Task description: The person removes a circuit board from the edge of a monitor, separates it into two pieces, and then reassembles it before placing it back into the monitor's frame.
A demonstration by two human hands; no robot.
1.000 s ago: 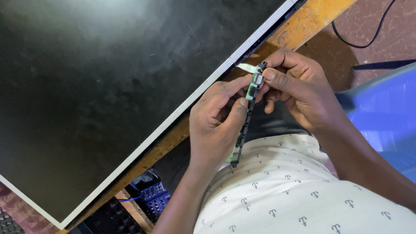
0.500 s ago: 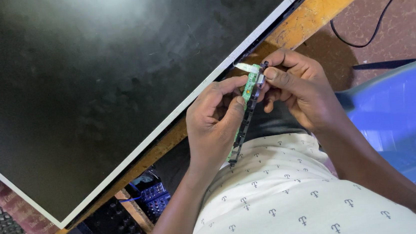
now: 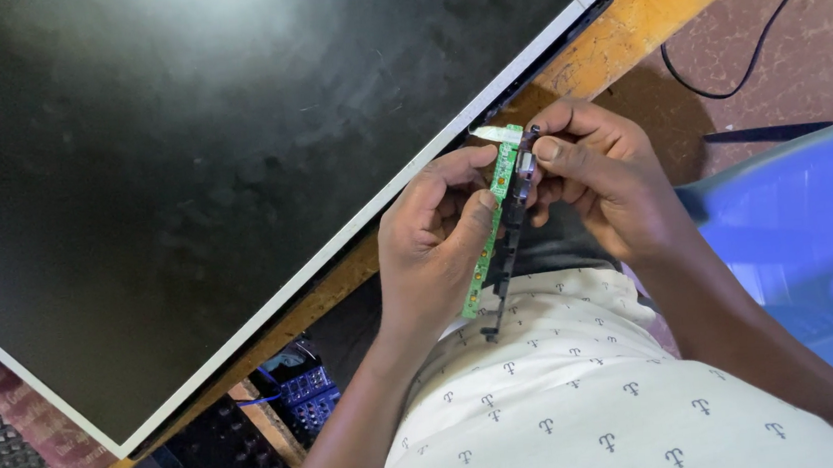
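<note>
Fingers of left hand point(image 3: 434, 237) and right hand point(image 3: 601, 183) pinch the narrow green circuit strip point(image 3: 492, 219) beside the display panel point(image 3: 230, 170) — too much bending could crack it.

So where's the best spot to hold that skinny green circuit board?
Probably by its long bare edges near the top, coming in from each side, as the left hand and right hand do. The green board is narrow, thin and stands almost upright, so pinching edges likely avoids its parts.
</note>
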